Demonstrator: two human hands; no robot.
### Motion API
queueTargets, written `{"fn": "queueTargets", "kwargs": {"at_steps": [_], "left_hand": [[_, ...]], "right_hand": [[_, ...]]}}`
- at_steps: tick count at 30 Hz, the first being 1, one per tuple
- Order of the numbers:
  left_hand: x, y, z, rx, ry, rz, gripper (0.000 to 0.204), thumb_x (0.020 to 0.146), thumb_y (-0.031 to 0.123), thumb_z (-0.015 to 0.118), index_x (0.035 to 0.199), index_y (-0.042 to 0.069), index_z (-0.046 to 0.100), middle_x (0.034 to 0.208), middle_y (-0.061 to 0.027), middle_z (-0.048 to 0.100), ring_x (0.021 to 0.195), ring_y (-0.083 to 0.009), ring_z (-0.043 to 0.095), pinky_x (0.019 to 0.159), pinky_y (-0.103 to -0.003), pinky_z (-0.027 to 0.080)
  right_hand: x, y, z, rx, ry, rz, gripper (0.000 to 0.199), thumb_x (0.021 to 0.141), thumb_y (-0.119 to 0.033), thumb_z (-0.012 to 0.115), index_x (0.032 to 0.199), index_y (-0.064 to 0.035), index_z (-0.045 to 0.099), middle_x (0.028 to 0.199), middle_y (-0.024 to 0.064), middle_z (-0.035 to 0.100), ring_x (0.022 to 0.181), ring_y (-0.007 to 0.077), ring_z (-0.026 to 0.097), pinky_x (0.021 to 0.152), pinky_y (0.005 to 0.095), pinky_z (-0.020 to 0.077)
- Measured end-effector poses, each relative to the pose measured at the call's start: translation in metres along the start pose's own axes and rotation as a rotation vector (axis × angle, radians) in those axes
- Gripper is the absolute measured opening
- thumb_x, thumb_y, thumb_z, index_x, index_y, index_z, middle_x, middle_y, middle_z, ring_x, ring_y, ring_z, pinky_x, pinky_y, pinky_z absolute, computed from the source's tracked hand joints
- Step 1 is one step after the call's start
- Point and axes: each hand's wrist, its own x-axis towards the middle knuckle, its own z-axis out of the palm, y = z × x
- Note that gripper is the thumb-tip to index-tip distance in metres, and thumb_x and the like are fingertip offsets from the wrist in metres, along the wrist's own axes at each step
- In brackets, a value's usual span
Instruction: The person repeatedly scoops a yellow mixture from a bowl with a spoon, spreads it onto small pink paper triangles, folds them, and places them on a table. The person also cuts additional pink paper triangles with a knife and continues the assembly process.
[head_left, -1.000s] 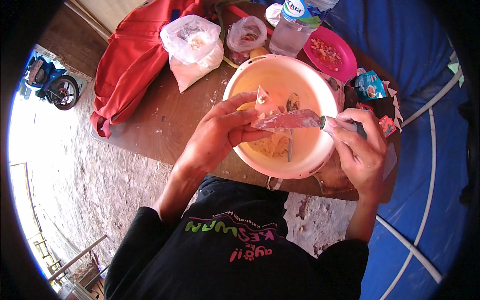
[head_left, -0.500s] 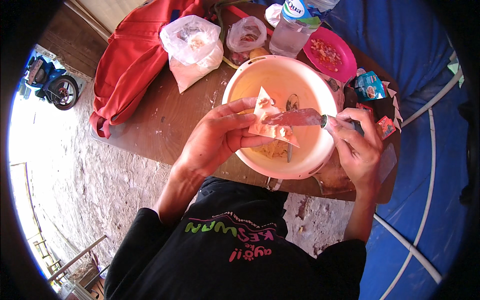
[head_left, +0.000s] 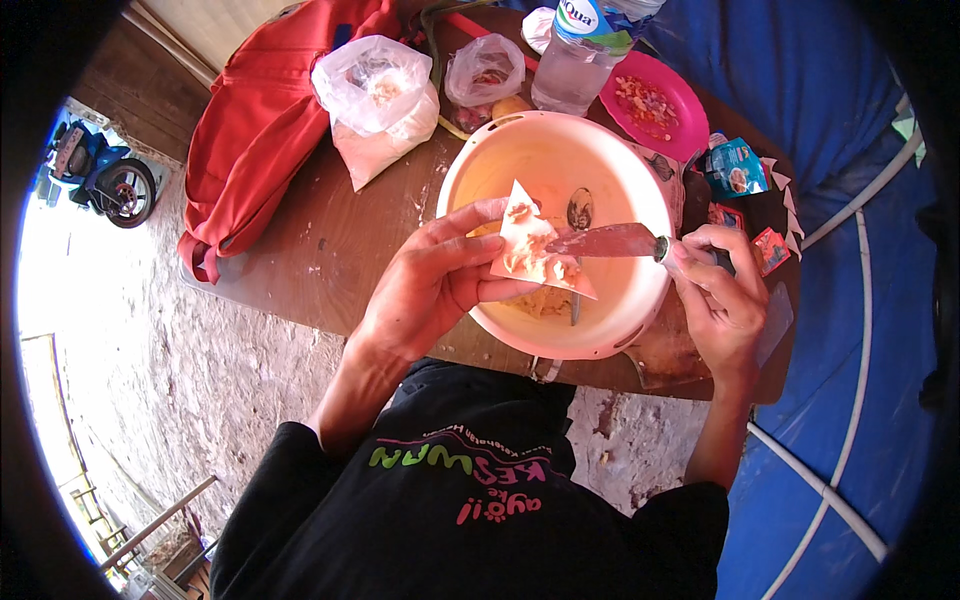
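My left hand grips a thin, pale triangular sheet by its left side, with the thumb on top and fingers beneath. Lumps of pale paste are spread across the sheet. A table knife with a smeared blade is pinched by its handle in my right hand. Its tip touches the paste near the sheet's right edge. Both hands are over a large pale basin. Inside it are a metal spoon and a yellowish mixture, partly hidden by the sheet.
Behind the basin stand a large water bottle and a pink plate of chopped bits. Plastic bags and a red backpack lie to the left. Small packets sit at the right, beside a blue tarp.
The knife has slid a little to the right over the sheet. Paste now shows more spread along the sheet's middle. The left hand keeps its hold, and the view has shifted slightly.
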Motion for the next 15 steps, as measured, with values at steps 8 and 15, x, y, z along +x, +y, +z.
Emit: {"fn": "queueTargets", "kwargs": {"at_steps": [8, 15], "left_hand": [[0.004, 0.003, -0.002, 0.136, 0.037, 0.112, 0.045, 0.099, 0.008, 0.045, 0.141, -0.009, 0.042, 0.136, -0.0297, 0.056, 0.128, -0.0376, 0.058, 0.108, -0.047, 0.05], [0.018, -0.002, -0.004, 0.04, 0.104, 0.094, 0.041, 0.102, 0.005, 0.046, 0.139, -0.012, 0.043, 0.135, -0.0259, 0.058, 0.119, -0.0307, 0.065, 0.105, -0.04, 0.054]], "right_hand": [[-0.019, 0.008, -0.026, 0.489, -0.141, 0.541, 0.034, 0.089, -0.009, 0.074, 0.117, 0.0086, 0.069, 0.107, 0.0128, 0.073, 0.094, 0.0144, 0.066, 0.08, 0.0289, 0.0533], [-0.062, 0.018, -0.036, 0.652, 0.007, 0.76, 0.034, 0.099, -0.017, 0.065, 0.127, 0.0027, 0.064, 0.099, 0.0096, 0.073, 0.075, 0.0084, 0.063, 0.061, 0.0237, 0.0496]]}}
